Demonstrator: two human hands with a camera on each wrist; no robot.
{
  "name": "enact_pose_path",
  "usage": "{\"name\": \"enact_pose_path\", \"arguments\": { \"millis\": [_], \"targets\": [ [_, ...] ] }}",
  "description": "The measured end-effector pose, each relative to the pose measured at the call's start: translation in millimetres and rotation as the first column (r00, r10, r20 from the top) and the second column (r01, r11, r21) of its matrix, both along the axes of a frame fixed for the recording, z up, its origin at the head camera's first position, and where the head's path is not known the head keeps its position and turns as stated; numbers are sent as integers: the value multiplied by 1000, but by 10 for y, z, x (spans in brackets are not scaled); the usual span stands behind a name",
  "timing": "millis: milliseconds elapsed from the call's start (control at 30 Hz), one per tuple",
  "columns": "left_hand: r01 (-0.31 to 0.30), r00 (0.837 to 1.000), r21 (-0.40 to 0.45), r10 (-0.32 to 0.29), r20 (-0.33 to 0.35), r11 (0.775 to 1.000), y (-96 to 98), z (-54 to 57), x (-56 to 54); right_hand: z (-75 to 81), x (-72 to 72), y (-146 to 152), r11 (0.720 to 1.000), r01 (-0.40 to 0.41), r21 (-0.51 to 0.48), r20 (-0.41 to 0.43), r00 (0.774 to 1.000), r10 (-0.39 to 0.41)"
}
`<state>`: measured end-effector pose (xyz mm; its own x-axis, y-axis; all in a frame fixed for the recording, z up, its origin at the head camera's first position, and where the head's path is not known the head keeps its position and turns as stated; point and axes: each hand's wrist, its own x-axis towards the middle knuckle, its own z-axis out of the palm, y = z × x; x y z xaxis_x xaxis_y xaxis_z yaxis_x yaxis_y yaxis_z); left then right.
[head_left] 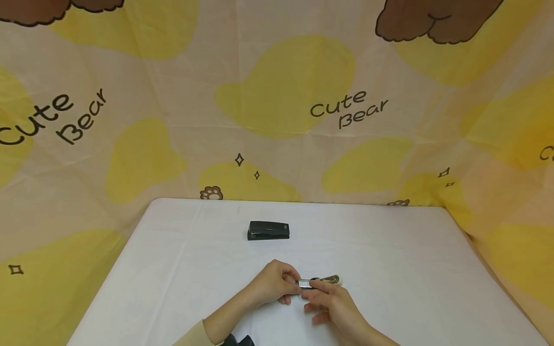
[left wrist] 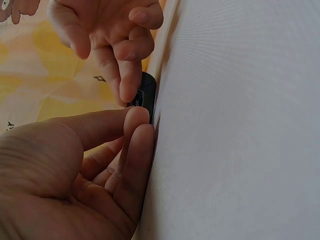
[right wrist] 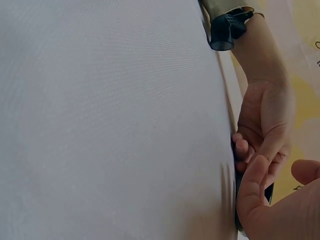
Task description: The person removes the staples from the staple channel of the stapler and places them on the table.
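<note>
In the head view my left hand (head_left: 273, 284) pinches the left end of a small silvery bar (head_left: 305, 284) with a pale striped patch, between thumb and forefinger. A brass-coloured tapered piece (head_left: 332, 278) extends to its right; whether the two are joined, I cannot tell. My right hand (head_left: 332, 302) reaches in from the right, its forefinger at the bar's right part and its other fingers loosely spread. In the left wrist view the right hand's thumb stands apart from its fingers. A dark, rounded thing (left wrist: 149, 84) shows behind those fingertips, mostly hidden.
Farther back on the white table (head_left: 195, 259) lies a black stapler (head_left: 268, 230). A patterned cloth (head_left: 277, 96) hangs behind the table's far edge. At the left wrist a black camera mount (right wrist: 227, 31) shows.
</note>
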<state>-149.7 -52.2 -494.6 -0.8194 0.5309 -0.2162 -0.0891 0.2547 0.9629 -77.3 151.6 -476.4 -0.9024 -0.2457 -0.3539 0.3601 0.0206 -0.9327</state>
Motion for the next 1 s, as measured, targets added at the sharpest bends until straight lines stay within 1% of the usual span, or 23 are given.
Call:
{"name": "enact_pose_path", "arguments": {
  "millis": [267,533,800,1000],
  "targets": [
    [1,1000,-5,-1,-2,1000,1,8,4,-64,10,-35,997,46,66,-48,998,-43],
    [-1,1000,-10,1,1,1000,3,2,6,-75,16,-81,993,88,83,-67,994,-83],
    [-2,1000,3,2,0,1000,1,1,9,-95,-28,-180,972,168,166,-80,984,-157],
    [8,1000,10,-8,-9,1000,-7,2,11,-72,-71,-208,959,191,211,-82,981,-178]
  ]
}}
